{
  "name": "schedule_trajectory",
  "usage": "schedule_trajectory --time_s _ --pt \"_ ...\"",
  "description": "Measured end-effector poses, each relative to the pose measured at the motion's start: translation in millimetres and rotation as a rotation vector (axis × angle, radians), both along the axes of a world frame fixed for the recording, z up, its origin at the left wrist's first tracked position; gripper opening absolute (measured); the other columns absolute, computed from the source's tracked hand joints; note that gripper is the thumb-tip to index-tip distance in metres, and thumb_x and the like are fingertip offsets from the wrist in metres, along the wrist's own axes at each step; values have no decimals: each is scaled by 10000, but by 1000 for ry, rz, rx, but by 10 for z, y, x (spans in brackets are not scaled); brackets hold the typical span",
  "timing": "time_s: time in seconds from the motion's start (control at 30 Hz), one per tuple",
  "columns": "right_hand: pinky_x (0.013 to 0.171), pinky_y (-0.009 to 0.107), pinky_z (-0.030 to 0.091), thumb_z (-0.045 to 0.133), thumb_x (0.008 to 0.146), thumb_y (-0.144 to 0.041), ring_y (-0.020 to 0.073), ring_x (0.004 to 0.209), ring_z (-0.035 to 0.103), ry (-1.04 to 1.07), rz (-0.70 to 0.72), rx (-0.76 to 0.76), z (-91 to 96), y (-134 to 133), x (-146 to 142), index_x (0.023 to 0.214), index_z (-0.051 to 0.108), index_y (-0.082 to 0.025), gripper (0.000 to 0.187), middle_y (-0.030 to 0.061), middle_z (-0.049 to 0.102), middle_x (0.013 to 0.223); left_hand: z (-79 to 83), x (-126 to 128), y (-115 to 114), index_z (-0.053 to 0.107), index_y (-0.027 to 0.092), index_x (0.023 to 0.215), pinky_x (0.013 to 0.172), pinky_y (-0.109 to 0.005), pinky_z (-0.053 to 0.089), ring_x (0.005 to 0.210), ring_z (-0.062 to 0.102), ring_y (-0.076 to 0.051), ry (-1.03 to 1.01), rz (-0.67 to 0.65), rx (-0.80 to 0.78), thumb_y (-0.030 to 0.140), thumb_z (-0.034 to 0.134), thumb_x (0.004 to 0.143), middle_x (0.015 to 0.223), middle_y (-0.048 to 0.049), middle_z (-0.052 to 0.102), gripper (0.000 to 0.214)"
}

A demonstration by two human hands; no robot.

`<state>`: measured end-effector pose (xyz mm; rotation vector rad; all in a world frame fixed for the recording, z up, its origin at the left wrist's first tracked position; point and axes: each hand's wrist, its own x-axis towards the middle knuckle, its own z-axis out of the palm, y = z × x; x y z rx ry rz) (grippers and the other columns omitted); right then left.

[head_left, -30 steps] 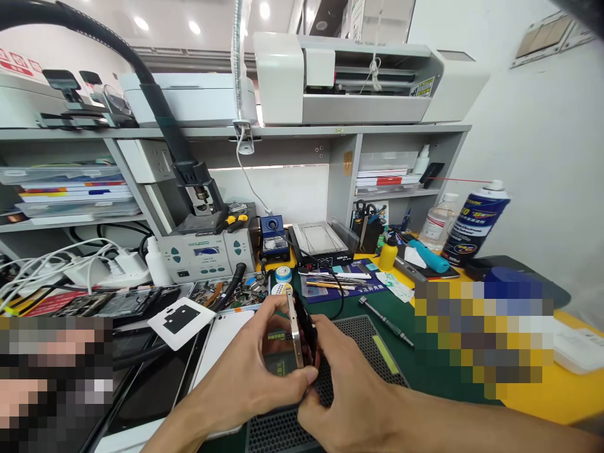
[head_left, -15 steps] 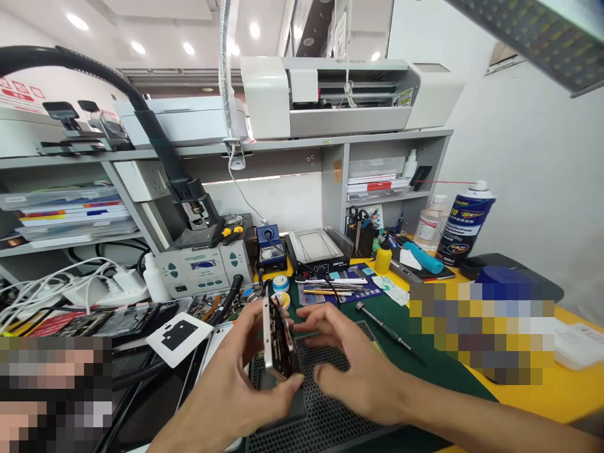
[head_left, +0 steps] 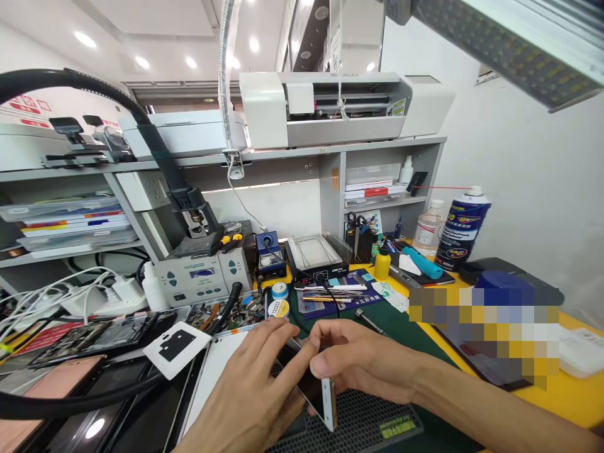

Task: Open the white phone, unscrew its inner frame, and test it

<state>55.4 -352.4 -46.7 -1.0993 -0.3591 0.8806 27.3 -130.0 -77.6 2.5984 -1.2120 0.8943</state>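
A smartphone (head_left: 313, 394) with a dark face and a pale metal edge is tilted between my hands, above a black perforated mat (head_left: 368, 428). My left hand (head_left: 255, 377) closes around it, its fingers lying across the top and the far part covered. On the other side my right hand (head_left: 363, 358) pinches the phone with thumb and bent fingers near its edge. The exact contact of the right fingertips is partly hidden. Just beyond the right hand, a slim screwdriver (head_left: 370, 319) lies on the green mat (head_left: 394, 324), its handle covered by my hand.
Left of my hands lie a white card with black cutouts (head_left: 176, 348) and several dismantled phones. Behind are two small round tins, tweezers and a hot plate (head_left: 315, 251). A spray can (head_left: 462, 229) and a yellow bottle (head_left: 382, 263) stand right. A lamp (head_left: 509, 50) hangs overhead.
The phone has turned from upright, inner parts showing, to a flatter tilt with its dark face visible. My right hand has moved from beside it onto it; my left fingers now cover it.
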Motion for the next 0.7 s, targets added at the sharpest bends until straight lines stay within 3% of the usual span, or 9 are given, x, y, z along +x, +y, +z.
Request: schedule_trajectory --time_s 0.1,0.2,0.33,0.4,0.5,0.57,0.7 --pt "733 369 536 840 698 -147 160 705 642 74 16 32 -40 23 14 830 506 -198 362 -40 608 742 -29 6 -40 428 263 1447 1011 -542 509 1262 516 -379 -5 -20 19 109 615 827 1282 -159 569 666" --pt "733 370 522 824 663 -120 187 732 669 87 -5 45 -57 38 11 829 516 -198 358 -38 609 744 -30 -5 -49 348 295 1476 997 -573 516 1301 481 -398 110 12 -97 131 668 789 1368 -172 488 776" --pt "728 329 490 873 617 -179 163 709 659 3 -80 6 -25 43 -23 831 513 -193 418 -18 648 807 91 -58 -17 215 310 1518 1088 -604 431 1383 406 -389 507 151 -467 206 718 754 1533 -170 312 921" --pt "702 283 467 907 574 -189 139 745 617 -62 -154 -27 -20 48 -46 820 514 -191 463 -17 639 846 181 -85 -18 259 294 1498 1099 -590 421 1359 454 -372 794 199 -749 321 708 818 1537 -166 341 815" --pt "619 243 418 919 546 -181 111 718 516 -171 -225 -68 -68 76 -78 829 510 -199 498 -38 581 843 281 -107 -76 314 211 1480 946 -539 548 1215 599 -369 1267 146 -1164 505 679 864 1483 -223 439 774" --pt "589 238 385 903 569 -176 96 671 464 -232 -231 -102 -123 108 -99 861 501 -208 499 -43 567 844 300 -110 -134 332 176 1480 841 -483 594 1164 634 -366 1445 73 -1265 512 719 842 1429 -239 506 819" --pt "654 269 439 859 617 -174 120 755 532 -354 -262 -171 -198 171 -148 885 481 -214 465 20 590 1076 247 -87 -198 401 212 1463 850 -386 586 1223 606 -321 1482 -4 -1277 415 776 827 1406 -170 563 766"
